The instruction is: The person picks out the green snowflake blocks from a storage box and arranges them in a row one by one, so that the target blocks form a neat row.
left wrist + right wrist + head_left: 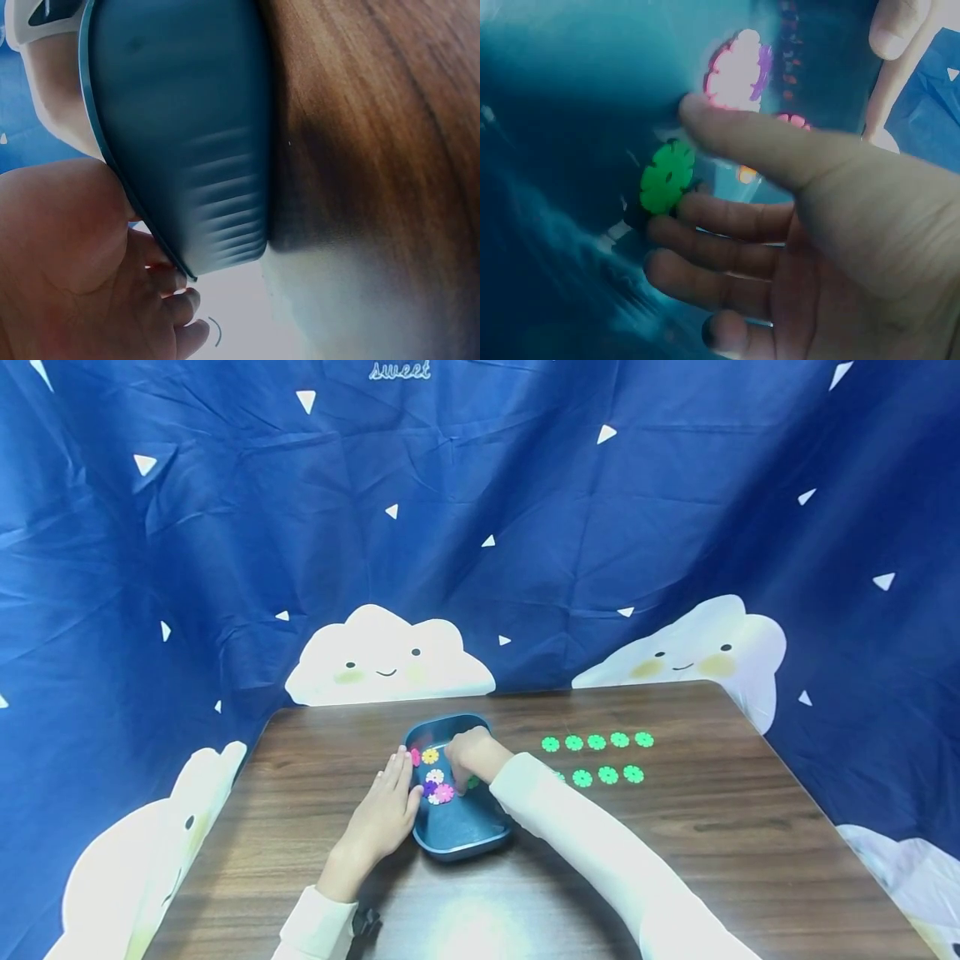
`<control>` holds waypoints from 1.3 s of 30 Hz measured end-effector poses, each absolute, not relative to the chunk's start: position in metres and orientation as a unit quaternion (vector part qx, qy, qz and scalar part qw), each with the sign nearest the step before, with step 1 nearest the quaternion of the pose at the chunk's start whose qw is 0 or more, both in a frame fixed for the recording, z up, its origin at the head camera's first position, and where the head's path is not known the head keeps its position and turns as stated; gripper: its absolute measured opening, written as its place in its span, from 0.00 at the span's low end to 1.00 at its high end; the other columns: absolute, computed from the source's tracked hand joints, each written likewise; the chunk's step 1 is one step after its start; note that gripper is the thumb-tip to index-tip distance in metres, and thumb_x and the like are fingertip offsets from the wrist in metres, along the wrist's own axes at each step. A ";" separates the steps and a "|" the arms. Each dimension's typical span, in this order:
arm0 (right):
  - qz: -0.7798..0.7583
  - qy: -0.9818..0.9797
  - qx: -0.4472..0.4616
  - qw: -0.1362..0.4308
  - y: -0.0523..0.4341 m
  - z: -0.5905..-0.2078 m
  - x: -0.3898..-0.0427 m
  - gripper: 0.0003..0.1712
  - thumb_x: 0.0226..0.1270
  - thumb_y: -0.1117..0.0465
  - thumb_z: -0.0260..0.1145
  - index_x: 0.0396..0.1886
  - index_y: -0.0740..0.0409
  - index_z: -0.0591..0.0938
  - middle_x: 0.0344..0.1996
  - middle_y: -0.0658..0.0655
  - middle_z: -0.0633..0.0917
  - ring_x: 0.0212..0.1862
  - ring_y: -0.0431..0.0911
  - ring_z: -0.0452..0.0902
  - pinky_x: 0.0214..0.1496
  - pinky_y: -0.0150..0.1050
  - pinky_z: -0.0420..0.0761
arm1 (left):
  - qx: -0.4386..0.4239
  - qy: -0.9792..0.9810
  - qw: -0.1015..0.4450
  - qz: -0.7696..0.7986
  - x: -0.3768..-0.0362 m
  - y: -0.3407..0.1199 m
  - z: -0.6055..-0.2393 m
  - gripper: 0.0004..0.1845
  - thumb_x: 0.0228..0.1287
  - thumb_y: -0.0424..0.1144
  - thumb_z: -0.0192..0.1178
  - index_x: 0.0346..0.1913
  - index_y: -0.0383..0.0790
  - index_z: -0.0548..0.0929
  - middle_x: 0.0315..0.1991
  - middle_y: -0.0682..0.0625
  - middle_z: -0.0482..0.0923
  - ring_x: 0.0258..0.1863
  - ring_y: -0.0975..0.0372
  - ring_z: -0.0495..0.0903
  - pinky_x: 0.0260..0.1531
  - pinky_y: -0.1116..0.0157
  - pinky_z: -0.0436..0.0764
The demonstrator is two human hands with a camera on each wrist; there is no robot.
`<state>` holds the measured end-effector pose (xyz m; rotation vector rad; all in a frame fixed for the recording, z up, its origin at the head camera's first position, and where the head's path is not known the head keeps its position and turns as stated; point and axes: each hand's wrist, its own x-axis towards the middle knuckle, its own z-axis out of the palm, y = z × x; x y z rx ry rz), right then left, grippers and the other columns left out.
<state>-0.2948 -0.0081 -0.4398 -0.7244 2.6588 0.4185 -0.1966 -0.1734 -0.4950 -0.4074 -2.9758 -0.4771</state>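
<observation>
My right hand (471,753) reaches down into a dark blue-green plastic tray (459,833). In the right wrist view its thumb stands apart from the loosely bent fingers, and a green flower-shaped disc (666,178) lies right at the index fingertip. Along the tray's left rim rests my left hand (381,818), fingers straight and thumb at the edge; the left wrist view shows its palm beside the tray wall (180,135). Inside the tray, near the left side, sit a pink disc (444,792), a yellow-orange disc (430,756), and several white, purple and magenta ones.
Two rows of green flower discs (596,742) lie on the wooden table (712,827) right of the tray; my right sleeve (592,852) partly covers the nearer row. A blue curtain (450,485) with white clouds hangs behind the table.
</observation>
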 end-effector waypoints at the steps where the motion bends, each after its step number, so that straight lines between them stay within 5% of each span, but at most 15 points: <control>1: 0.148 0.939 -0.253 0.180 -0.009 -0.439 -0.293 0.35 0.51 0.39 0.75 0.58 0.45 0.79 0.50 0.48 0.84 0.44 0.42 0.77 0.56 0.42 0.81 | -0.132 -0.977 0.052 -0.157 -0.196 -0.173 -0.495 0.35 0.77 0.49 0.45 0.76 0.32 0.52 0.79 0.40 0.47 0.78 0.48 0.51 0.74 0.46 0.57; 11: 0.157 0.934 -0.266 0.179 -0.014 -0.439 -0.291 0.31 0.56 0.50 0.74 0.60 0.45 0.78 0.50 0.49 0.83 0.45 0.44 0.76 0.55 0.39 0.82 | -0.129 -0.979 0.044 -0.152 -0.196 -0.173 -0.494 0.34 0.77 0.49 0.44 0.77 0.34 0.52 0.79 0.41 0.46 0.79 0.48 0.49 0.75 0.47 0.57; 19: 0.153 0.932 -0.259 0.202 -0.014 -0.443 -0.293 0.32 0.59 0.46 0.71 0.64 0.44 0.76 0.55 0.49 0.81 0.49 0.45 0.75 0.61 0.42 0.80 | -0.129 -0.979 0.039 -0.155 -0.194 -0.173 -0.493 0.34 0.77 0.49 0.44 0.77 0.34 0.51 0.79 0.41 0.45 0.79 0.49 0.47 0.75 0.47 0.57; 26: 0.143 0.935 -0.276 0.173 -0.012 -0.443 -0.297 0.33 0.57 0.44 0.72 0.62 0.46 0.77 0.50 0.49 0.84 0.45 0.44 0.77 0.58 0.41 0.81 | -0.126 -0.980 0.034 -0.150 -0.194 -0.173 -0.495 0.35 0.77 0.51 0.42 0.77 0.35 0.50 0.80 0.42 0.43 0.79 0.50 0.47 0.75 0.48 0.56; 33: 0.115 0.936 -0.297 0.148 -0.011 -0.442 -0.301 0.39 0.59 0.42 0.70 0.68 0.48 0.72 0.56 0.51 0.83 0.54 0.46 0.80 0.62 0.46 0.80 | -0.129 -0.979 0.039 -0.156 -0.194 -0.173 -0.495 0.35 0.78 0.51 0.41 0.77 0.34 0.51 0.79 0.41 0.45 0.79 0.49 0.47 0.75 0.47 0.56; 39: 0.068 0.935 -0.325 0.125 -0.004 -0.439 -0.305 0.30 0.59 0.45 0.71 0.61 0.48 0.78 0.47 0.49 0.85 0.43 0.43 0.80 0.55 0.45 0.84 | -0.129 -0.978 0.046 -0.155 -0.192 -0.173 -0.495 0.35 0.78 0.53 0.39 0.77 0.34 0.52 0.79 0.41 0.46 0.79 0.48 0.48 0.75 0.47 0.57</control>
